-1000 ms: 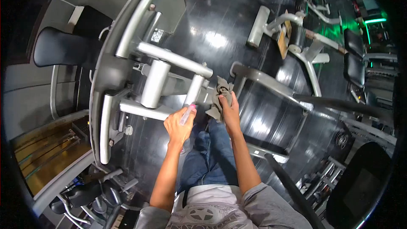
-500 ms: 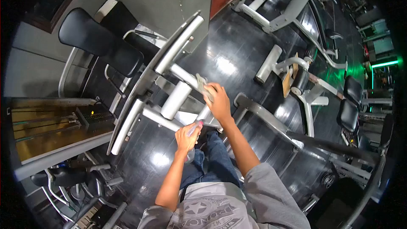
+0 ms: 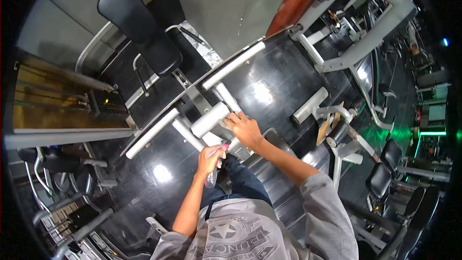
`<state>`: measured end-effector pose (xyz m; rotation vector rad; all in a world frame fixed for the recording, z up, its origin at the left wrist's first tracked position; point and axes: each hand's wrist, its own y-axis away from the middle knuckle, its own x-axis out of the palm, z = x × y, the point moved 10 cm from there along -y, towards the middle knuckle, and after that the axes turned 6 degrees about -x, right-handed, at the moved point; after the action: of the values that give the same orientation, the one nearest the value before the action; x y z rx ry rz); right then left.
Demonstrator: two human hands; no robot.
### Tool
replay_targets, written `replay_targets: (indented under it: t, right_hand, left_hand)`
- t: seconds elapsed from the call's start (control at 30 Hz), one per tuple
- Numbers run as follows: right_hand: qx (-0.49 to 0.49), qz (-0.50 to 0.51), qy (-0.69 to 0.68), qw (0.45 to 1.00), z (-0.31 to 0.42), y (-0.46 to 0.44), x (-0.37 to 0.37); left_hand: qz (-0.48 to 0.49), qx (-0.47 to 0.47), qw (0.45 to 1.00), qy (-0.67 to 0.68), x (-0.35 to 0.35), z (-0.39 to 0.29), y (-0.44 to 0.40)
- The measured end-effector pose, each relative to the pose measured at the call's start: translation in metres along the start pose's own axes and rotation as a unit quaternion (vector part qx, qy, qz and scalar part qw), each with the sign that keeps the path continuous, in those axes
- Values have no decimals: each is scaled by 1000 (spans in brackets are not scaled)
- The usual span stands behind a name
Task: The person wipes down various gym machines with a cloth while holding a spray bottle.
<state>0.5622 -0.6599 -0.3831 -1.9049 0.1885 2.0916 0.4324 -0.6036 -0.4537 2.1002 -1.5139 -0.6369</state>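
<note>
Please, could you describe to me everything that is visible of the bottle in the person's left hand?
The spray bottle looks like clear plastic, with a pink part at its top. The left hand grips it around the upper portion, so the fingers hide much of that area. Some of the see-through body shows below the hand, close to the jeans in this view. The pink end points away from the person's torso. Whether there is liquid inside cannot be told.
</note>
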Motion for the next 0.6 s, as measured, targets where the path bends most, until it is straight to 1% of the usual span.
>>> replay_targets:
  t: [0.03,0.07,0.13,0.17,0.2,0.27,0.3,0.37,0.4,0.47,0.5,0.57,0.6]
  right_hand:
    - [-27,78,60,995,4,-6,13]
    - [-34,78,60,995,4,-7,12]
    - [-87,85,101,987,5,-3,14]
    - [-107,21,112,988,6,0,12]
    - [-113,20,114,987,8,0,14]
    - [-97,85,170,977,8,4,30]
    - [-99,85,171,977,13,4,33]
    - [-29,136,177,974,11,6,46]
    - [-29,136,177,974,17,8,52]
    - [26,237,204,950,10,21,79]
    - [27,237,204,949,9,26,79]
    - [32,198,137,970,5,33,73]
    - [32,197,136,970,2,32,61]
  left_hand:
    - [13,2,1000,24,1,1,-1]
    - [8,1,1000,29,-1,3,-1]
    - [19,6,998,65,0,-5,2]
    - [14,8,997,70,-1,-5,2]
    - [18,-1,996,92,0,-4,2]
    - [21,-8,993,116,1,-5,1]
    - [13,-5,993,117,-2,-9,1]
    - [5,-3,993,118,-6,-19,0]
    - [-5,14,994,106,-9,-26,-1]
    - [-15,30,995,93,-15,-35,-6]
    - [-10,30,995,91,-16,-37,-11]
    - [-16,45,996,74,-21,-44,-17]
    - [-17,44,996,74,-21,-53,-16]
